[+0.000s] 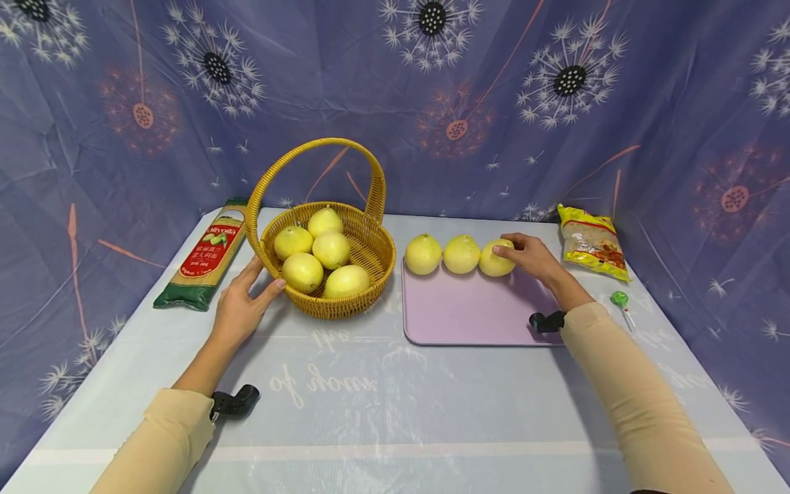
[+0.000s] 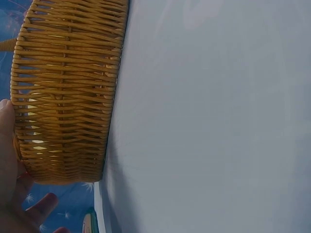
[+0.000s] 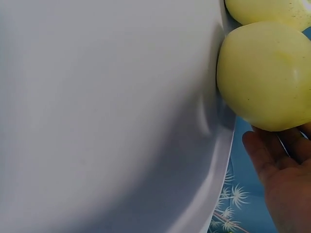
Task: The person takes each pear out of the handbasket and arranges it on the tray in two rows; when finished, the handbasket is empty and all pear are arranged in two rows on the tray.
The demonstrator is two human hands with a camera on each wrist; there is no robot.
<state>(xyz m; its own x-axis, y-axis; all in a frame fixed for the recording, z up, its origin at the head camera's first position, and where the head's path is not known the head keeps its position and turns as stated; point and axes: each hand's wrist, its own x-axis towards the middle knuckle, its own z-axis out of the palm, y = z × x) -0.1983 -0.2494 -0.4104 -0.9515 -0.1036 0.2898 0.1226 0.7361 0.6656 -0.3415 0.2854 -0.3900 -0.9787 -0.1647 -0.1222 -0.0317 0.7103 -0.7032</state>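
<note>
In the head view, my left hand (image 1: 242, 305) holds the left side of a woven basket (image 1: 333, 307) with a tall arched handle. Its thumb lies at the rim; some fingers are hidden behind. Several yellow pomelos (image 1: 330, 249) lie in the basket. My right hand (image 1: 533, 261) grips a pomelo (image 1: 494, 261) at the back of a lilac tray (image 1: 469, 312), thumb on its near side. Two more pomelos, one in the middle (image 1: 461, 254) and one on the left (image 1: 422, 254), stand in a row beside it. The right wrist view shows the gripped pomelo (image 3: 265, 75) against the tray's edge.
A red and green pasta packet (image 1: 210, 250) lies left of the basket. At the back right is a yellow snack bag (image 1: 594, 241), with a green lollipop (image 1: 620, 300) in front of it. A patterned curtain (image 1: 308, 82) hangs behind the table.
</note>
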